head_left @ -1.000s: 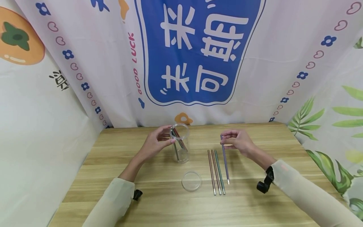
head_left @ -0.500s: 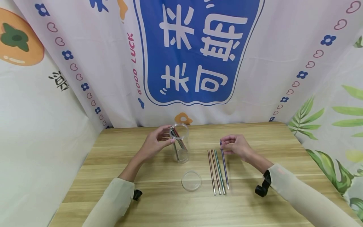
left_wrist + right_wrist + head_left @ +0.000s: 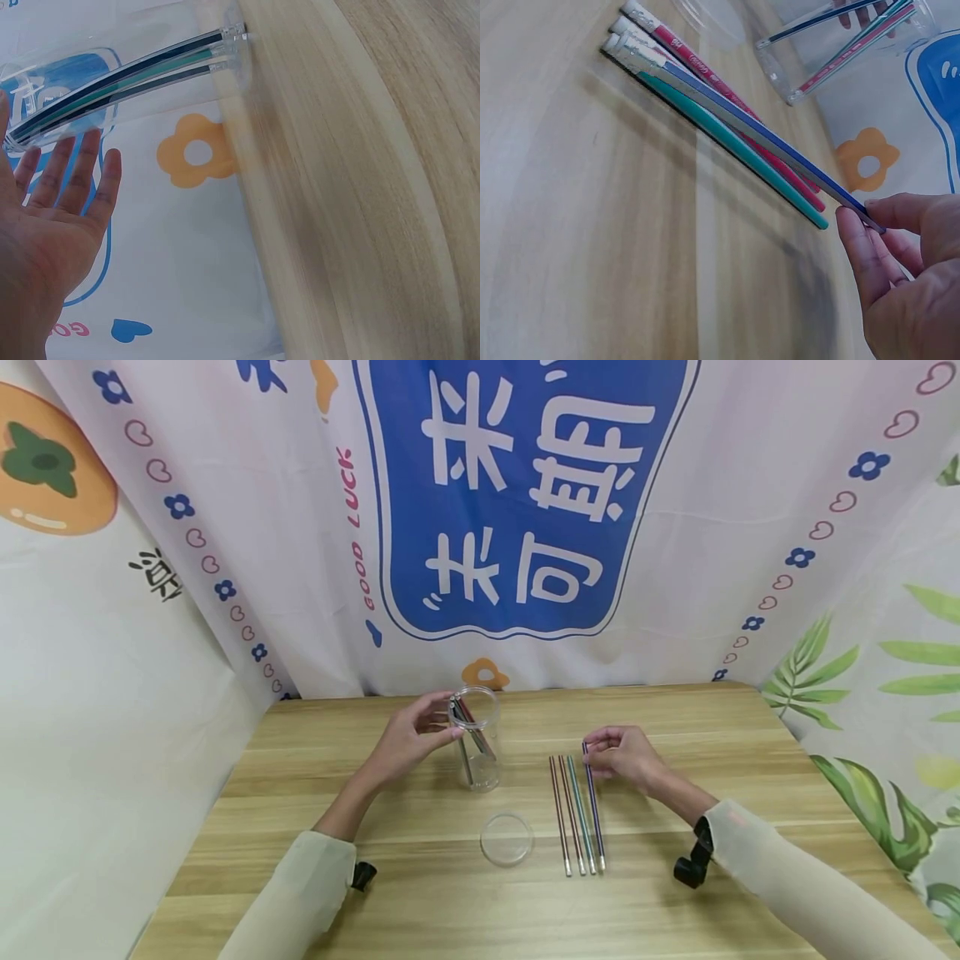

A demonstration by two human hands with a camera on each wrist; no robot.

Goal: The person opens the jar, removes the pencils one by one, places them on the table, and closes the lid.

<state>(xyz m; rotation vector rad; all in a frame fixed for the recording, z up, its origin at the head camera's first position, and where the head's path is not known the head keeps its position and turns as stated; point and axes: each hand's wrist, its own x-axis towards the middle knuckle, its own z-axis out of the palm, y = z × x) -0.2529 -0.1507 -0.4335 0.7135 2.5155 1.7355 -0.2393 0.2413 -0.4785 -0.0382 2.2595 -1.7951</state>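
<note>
My left hand (image 3: 408, 731) holds the side of a clear plastic jar (image 3: 486, 772) near its rim, thumb in front and fingers behind. Several dark, green and red pencils (image 3: 127, 79) lean inside the jar. My right hand (image 3: 628, 758) pinches a blue pencil (image 3: 595, 814) by its far end between thumb and fingertips. Its white eraser end points toward me. Just left of it, two red pencils (image 3: 572, 818) and a green pencil (image 3: 581, 814) lie side by side. In the right wrist view the blue pencil (image 3: 757, 135) slants over the green one.
A round clear lid (image 3: 506, 840) lies on the wooden table (image 3: 420, 877) between the jar and me, left of the pencil row. A printed cloth (image 3: 315, 610) hangs behind the table's far edge.
My right hand has come down and toward me with the blue pencil, bringing its eraser end level with the row. My left hand and the jar have stayed put.
</note>
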